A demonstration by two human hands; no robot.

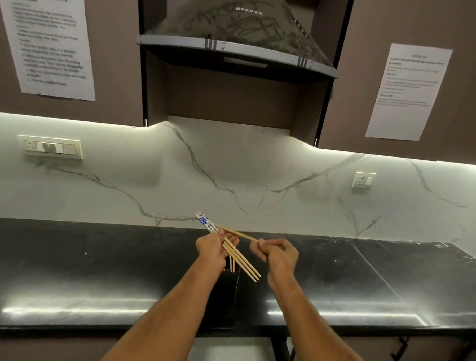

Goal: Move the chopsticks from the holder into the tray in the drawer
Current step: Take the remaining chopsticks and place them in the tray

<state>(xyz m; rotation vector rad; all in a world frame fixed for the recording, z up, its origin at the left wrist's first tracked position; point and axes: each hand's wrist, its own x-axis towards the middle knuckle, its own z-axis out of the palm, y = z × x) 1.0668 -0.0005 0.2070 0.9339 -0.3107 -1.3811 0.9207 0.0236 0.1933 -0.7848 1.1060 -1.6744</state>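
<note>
My left hand (pixel 212 248) grips a bundle of wooden chopsticks (pixel 242 262) with blue-and-white patterned tops; they slant down to the right above the holder. My right hand (pixel 275 255) pinches the end of a single chopstick (pixel 237 232) that lies across toward the left hand. The black holder (pixel 227 290) stands on the counter below both hands, with a few chopstick ends (pixel 231 264) still sticking out of it. At the bottom edge, a pale strip of the open drawer (pixel 227 353) shows between my forearms; no tray can be made out in it.
The black counter (pixel 89 269) runs the full width, with a white marble backsplash behind. A chimney hood (pixel 235 42) hangs above, flanked by cabinets with taped paper sheets. Wall sockets sit left (pixel 49 147) and right (pixel 363 180). Cabinet handles (pixel 399 349) are at lower right.
</note>
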